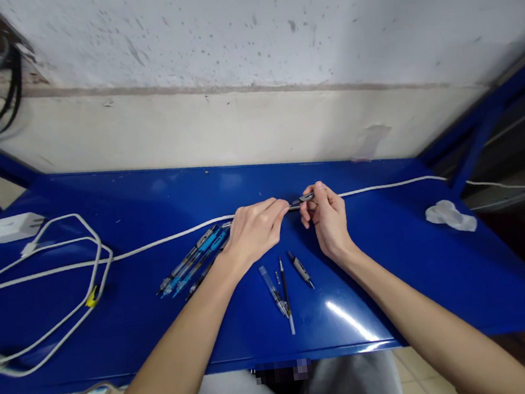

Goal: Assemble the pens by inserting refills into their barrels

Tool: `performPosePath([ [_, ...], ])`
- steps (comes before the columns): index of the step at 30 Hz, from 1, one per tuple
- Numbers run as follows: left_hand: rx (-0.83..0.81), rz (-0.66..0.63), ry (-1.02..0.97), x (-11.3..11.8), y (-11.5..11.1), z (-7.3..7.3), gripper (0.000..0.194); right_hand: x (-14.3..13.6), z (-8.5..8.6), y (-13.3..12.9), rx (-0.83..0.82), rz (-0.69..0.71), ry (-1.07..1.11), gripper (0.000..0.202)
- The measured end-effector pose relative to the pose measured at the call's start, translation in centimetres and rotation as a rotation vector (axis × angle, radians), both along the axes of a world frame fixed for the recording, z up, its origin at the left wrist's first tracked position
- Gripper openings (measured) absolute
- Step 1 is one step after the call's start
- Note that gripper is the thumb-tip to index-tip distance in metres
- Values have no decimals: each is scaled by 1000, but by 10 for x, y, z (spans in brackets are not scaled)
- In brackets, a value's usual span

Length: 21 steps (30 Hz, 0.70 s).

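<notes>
A dark pen with a grey clip section (304, 198) is held sideways just above the blue table. My right hand (330, 219) is closed round its right end. My left hand (257, 228) pinches at its thin left end, where the fingers partly cover it. On the table below my hands lie a clear pen barrel (270, 286), a dark ink refill (286, 290), a small spring (277, 277) and a grey pen top with a clip (302, 270). Several blue and dark pens (196, 258) lie in a bunch left of my left wrist, partly hidden by it.
A white cable (167, 237) runs across the blue table (394, 270) behind my hands and loops at the left. A white charger block (14, 228) sits at the back left. Crumpled translucent plastic (450, 216) lies at the right. A wall (244, 123) stands behind.
</notes>
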<state>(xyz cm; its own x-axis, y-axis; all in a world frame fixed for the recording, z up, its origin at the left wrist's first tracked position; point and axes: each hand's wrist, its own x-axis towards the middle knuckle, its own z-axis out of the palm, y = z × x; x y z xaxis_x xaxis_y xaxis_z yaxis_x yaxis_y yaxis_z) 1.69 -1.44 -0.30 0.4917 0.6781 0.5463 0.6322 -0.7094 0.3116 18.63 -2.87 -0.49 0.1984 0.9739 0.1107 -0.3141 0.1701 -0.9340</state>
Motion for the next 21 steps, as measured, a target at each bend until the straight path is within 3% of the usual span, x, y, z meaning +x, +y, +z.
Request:
performPosePath([
  [9, 1, 8, -30, -4, 5, -4, 21, 5, -2, 5, 38, 127, -63, 30],
  [21, -17, 33, -31, -7, 9, 0, 20, 8, -5, 10, 49, 98, -152, 29],
])
